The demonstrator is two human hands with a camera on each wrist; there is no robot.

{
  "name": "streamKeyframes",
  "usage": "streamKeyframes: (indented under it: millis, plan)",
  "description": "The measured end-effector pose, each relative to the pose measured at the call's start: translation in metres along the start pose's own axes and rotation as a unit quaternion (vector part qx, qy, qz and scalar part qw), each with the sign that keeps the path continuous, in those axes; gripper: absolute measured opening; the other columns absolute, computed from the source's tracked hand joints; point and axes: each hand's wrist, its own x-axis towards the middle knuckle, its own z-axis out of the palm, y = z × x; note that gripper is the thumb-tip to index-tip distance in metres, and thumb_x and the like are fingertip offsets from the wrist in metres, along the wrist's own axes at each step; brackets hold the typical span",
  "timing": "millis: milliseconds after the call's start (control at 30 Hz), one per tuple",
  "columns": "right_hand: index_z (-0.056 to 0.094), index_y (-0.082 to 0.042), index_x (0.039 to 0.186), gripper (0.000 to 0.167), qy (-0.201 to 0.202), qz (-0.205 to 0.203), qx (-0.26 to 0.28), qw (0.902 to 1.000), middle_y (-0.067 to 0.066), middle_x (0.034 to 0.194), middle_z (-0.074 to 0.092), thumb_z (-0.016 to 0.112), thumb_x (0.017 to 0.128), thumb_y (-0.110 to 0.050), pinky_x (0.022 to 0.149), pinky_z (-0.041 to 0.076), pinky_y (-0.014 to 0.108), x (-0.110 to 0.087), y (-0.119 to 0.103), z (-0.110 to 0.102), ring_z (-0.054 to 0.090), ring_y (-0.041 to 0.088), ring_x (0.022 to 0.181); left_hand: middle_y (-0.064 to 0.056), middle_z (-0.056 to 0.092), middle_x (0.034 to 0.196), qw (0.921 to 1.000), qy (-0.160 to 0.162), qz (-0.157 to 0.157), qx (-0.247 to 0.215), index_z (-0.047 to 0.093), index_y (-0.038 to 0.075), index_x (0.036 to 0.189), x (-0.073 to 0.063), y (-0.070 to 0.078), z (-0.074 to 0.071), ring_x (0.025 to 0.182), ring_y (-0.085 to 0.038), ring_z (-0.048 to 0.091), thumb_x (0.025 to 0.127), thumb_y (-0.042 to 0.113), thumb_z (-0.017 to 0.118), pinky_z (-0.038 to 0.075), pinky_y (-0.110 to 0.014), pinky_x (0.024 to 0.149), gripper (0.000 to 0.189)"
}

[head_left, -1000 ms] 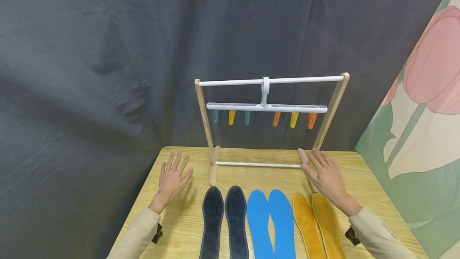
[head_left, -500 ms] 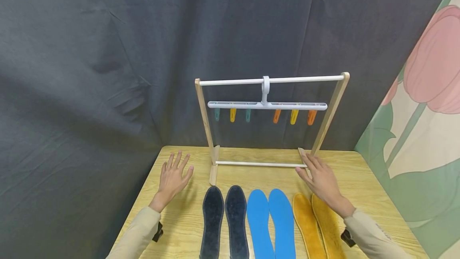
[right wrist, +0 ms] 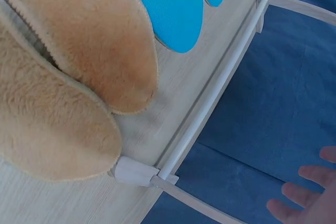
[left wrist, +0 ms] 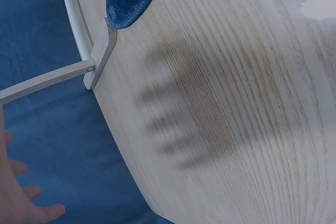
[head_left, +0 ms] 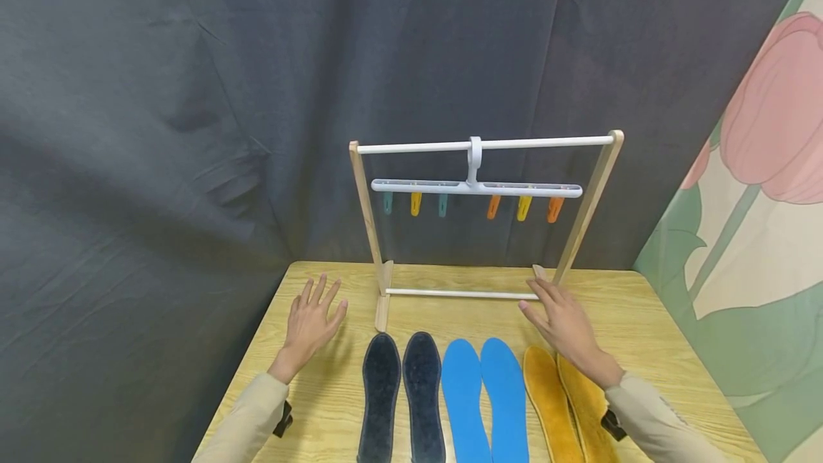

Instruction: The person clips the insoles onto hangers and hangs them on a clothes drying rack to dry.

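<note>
My left hand (head_left: 311, 324) hovers above the left side of the table, fingers spread, holding nothing; its shadow falls on the wood in the left wrist view. Over the right foot of a wooden rack (head_left: 588, 206) hangs my right hand (head_left: 566, 327), fingers extended, also holding nothing. Three pairs of insoles lie side by side along the front: dark fuzzy insoles (head_left: 381, 399), bright blue insoles (head_left: 504, 399) and yellow-brown fleecy insoles (head_left: 549, 399), the last pair partly behind my right forearm. From the rack's top rod hangs a white hanger (head_left: 476, 189).
Several colored clips, such as a yellow clip (head_left: 416, 204) and an orange clip (head_left: 555, 210), dangle from the hanger bar. A white lower rod (head_left: 459, 294) joins the rack's feet. Grey cloth (head_left: 193, 127) hangs behind the wooden table (head_left: 347, 274); a flowered cloth (head_left: 771, 234) stands at right.
My right hand has drifted left and slightly toward me, away from the rack's right post. The hanger has swung slightly. My left hand has hardly moved.
</note>
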Motion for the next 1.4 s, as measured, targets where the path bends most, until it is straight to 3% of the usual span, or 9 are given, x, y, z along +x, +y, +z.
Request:
streamKeyframes:
  millis: [367,1100,1400]
  plan:
    - [0.053,0.000,0.139,0.054,-0.003,-0.010,0.009,0.9999,0.024,0.135,0.054,0.065,0.097,-0.032,0.091,0.044,0.065,0.002,-0.008,0.008,0.054,0.047,0.118,-0.017,0.029,0.159,0.9999,-0.011,-0.005,-0.010,0.043,0.017,0.152,-0.002,0.003,0.004,0.144,-0.043,0.022,0.103,0.050,0.043,0.028,-0.068,0.107,0.059]
    - [0.051,0.004,0.140,0.059,-0.007,-0.013,0.035,0.9993,0.025,0.138,0.052,0.066,0.097,-0.033,0.096,0.043,0.064,0.011,-0.025,0.026,0.051,0.046,0.121,-0.021,0.037,0.153,0.9995,0.015,0.002,-0.027,0.047,0.014,0.148,-0.011,0.003,0.012,0.137,-0.049,0.033,0.102,0.047,0.049,0.036,-0.069,0.100,0.057]
    - [0.050,0.003,0.141,0.058,-0.022,0.007,0.040,0.9989,0.025,0.139,0.050,0.064,0.098,-0.033,0.094,0.045,0.063,0.021,-0.027,0.024,0.051,0.046,0.122,-0.023,0.037,0.153,0.9992,0.002,-0.004,-0.039,0.048,0.012,0.148,-0.017,0.003,0.016,0.134,-0.051,0.036,0.102,0.045,0.050,0.038,-0.069,0.098,0.057]
